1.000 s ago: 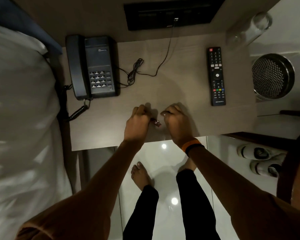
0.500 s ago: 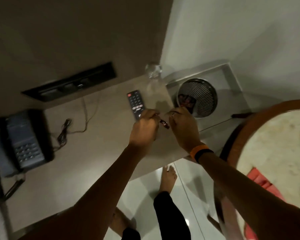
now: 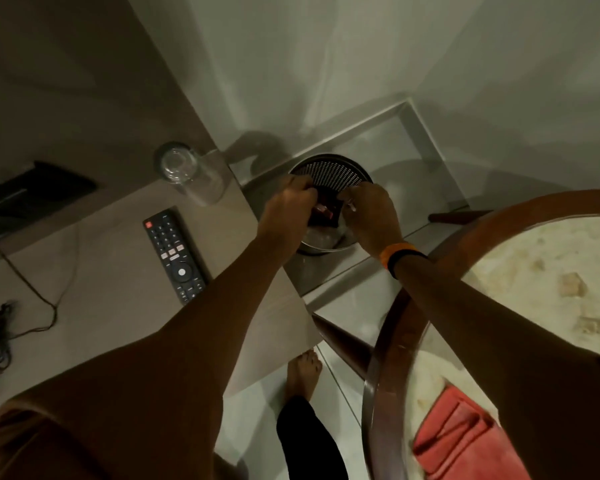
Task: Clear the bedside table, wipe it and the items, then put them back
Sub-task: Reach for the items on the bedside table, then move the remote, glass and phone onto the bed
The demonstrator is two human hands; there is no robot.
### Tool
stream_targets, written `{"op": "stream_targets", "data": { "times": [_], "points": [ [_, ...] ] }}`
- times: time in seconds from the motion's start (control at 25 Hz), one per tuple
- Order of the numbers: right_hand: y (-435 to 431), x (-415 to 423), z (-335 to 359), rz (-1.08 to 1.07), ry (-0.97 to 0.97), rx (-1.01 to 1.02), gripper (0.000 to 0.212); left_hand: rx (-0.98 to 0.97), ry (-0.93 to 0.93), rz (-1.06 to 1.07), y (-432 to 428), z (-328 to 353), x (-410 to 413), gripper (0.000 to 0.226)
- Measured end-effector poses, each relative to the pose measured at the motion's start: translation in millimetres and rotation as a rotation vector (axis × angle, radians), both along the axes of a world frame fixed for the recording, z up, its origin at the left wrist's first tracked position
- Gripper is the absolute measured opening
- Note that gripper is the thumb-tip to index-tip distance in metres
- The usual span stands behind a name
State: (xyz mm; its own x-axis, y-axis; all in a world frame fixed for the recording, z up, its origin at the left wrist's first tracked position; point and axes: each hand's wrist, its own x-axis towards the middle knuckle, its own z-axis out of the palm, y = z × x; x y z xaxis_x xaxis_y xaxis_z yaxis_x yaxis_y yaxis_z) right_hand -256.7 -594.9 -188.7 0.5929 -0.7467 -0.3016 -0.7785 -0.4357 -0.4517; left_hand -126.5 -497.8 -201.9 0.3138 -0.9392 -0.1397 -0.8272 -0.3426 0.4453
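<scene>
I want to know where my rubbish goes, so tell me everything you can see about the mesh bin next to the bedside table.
The mesh bin is round, dark and metallic-looking, with perforated walls and a solid rim. It stands upright on the pale floor in the wall corner, just past the bedside table's right edge. Something pale lies inside, though I cannot tell what. The left hand and right hand are over its opening, holding a small dark and reddish scrap between them. Whether either hand touches the rim is unclear.

The near rim of a perforated metal waste bin [image 3: 329,173] is hidden by both hands, and the small dark item [image 3: 323,216] pinched between them is too blurred to be identified. A folded red cloth [image 3: 459,441] is cut off at the round marble-topped table's [image 3: 534,271] bottom edge.
</scene>
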Motion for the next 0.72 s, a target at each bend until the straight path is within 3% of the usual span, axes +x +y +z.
{"op": "stream_targets", "data": {
  "times": [0.2, 0.4, 0.6, 0.72],
  "points": [
    [-3.5, 2.9, -8.9, -0.057, -0.060, 0.044, 0.033, 0.055, -0.001, 0.042, -1.9, -2.5, 2.0, 0.033],
    [13.7, 6.0, -3.6, -0.040, -0.100, 0.075, 0.047, -0.091, 0.002, 0.154, 37.1, 11.5, 6.7, 0.050],
    [58.5, 38.8, 19.9, 0.045, -0.271, 0.146, 0.046, -0.201, 0.182, 0.812, 113.8, 40.0, 11.3, 0.060],
    [80.7, 66.5, 27.0, 0.112, -0.333, 0.223, 0.058, -0.174, 0.289, 1.170, 152.0, 41.5, 25.9, 0.072]
  ]
}}
